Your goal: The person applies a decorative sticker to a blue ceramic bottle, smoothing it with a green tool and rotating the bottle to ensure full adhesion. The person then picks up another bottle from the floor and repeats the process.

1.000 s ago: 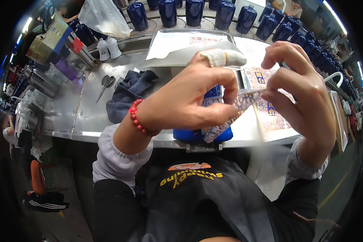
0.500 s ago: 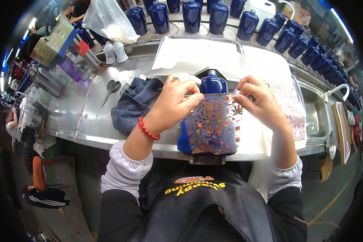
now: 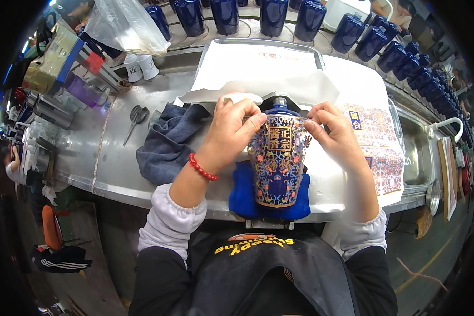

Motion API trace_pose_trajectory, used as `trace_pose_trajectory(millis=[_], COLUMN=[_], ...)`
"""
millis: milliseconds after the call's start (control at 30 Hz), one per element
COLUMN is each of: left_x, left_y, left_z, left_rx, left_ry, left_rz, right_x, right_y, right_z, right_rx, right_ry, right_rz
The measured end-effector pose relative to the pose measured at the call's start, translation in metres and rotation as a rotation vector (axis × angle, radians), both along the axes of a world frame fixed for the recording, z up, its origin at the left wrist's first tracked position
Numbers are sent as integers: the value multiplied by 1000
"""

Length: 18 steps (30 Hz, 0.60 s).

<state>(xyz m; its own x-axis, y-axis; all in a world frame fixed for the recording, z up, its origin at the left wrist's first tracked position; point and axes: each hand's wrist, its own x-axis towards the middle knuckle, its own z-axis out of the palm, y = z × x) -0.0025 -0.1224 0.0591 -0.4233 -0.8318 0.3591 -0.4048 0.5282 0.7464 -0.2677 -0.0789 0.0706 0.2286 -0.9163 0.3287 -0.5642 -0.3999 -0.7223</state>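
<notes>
A dark blue bottle [image 3: 282, 109] lies on a blue padded rest [image 3: 240, 190] at the table's front edge, its neck pointing away from me. Over its front lies a patterned decal sheet [image 3: 278, 176] in gold, orange and blue. My left hand [image 3: 229, 126], with a red bead bracelet, is closed in a pinch at the decal's upper left corner. At the upper right corner my right hand [image 3: 334, 131] pinches the film between thumb and fingers. A white object [image 3: 243, 98] shows at my left knuckles; whether that hand holds it is unclear.
A dark grey cloth [image 3: 171, 139] and scissors [image 3: 136, 124] lie to the left. Behind the bottle stands a paper-lined tray [image 3: 263, 42]. Printed decal sheets [image 3: 376, 142] lie on the right, beside a sink [image 3: 417, 152]. Several blue bottles [image 3: 274, 18] line the far conveyor.
The decal, loose and raised over the bottle before, now lies along its front with the pattern sharp. Both hands still pinch its upper corners. The whole view has shifted slightly.
</notes>
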Motion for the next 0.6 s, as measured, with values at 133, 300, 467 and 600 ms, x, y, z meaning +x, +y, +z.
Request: trace_pose_trajectory(millis=[133, 300, 467, 600], left_x=[-7, -5, -5, -8], left_y=[2, 22, 62, 66], left_z=[-6, -9, -28, -41], left_rx=[-97, -367, -281, -230], left_ry=[53, 56, -61, 28], left_rz=[56, 301, 43, 35], right_x=[0, 12, 21, 20], right_y=[-4, 17, 54, 56], right_z=[-5, -7, -24, -37], right_rx=[42, -378, -155, -98], right_ry=[36, 167, 67, 34], right_rz=[-24, -321, -16, 18])
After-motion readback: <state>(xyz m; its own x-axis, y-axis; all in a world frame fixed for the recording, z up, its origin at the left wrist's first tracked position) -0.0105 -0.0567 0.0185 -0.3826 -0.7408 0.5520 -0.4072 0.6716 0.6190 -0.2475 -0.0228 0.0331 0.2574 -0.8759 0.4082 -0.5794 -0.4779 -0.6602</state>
